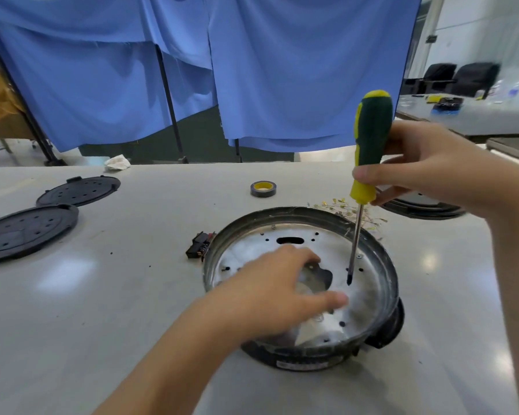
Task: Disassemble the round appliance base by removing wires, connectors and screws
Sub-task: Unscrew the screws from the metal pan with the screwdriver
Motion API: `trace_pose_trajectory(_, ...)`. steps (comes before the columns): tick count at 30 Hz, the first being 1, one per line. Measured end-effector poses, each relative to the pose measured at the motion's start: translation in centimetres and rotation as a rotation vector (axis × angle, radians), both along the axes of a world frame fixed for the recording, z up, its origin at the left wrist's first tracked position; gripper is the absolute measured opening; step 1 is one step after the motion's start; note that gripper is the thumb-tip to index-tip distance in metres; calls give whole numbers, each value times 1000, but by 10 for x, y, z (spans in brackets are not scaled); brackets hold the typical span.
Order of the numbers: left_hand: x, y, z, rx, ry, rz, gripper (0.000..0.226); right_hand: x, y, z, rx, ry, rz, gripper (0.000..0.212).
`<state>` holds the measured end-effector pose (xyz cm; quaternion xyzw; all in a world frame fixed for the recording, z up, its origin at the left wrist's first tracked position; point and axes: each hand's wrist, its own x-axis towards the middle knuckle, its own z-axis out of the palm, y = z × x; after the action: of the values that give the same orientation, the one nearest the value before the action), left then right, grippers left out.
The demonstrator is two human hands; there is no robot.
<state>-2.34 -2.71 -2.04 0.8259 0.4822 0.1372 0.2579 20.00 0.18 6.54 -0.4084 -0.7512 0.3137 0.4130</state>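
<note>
Round appliance base [381,256]: left hand [270,292] rests inside, fingers spread; right hand [426,166] fingers curl around upright screwdriver [369,151]

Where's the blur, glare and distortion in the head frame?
Head view: left hand is motion-blurred over the round base; soft ceiling-light glare patches on the table; wide-angle bending curves the table edge and the blue curtain; the screwdriver in the right hand stays fairly sharp.

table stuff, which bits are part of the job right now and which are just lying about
In use: round appliance base, screwdriver in right hand, left hand inside the base.

Lying about: tape roll, two black discs, black connector block, crumpled paper.
</note>
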Motion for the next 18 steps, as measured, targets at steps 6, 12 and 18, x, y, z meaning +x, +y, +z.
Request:
trace_pose_trajectory(6,24,-8,-12,-11,276,-53,87,5,0,0,43,-53,-50,41)
trace_pose_trajectory(12,23,-5,-9,-74,287,-98,78,8,0,0,29,-78,-70,31)
trace_pose_trajectory(18,4,12,-5,-135,214,-220,76,10,-1,1,20,-83,-76,30)
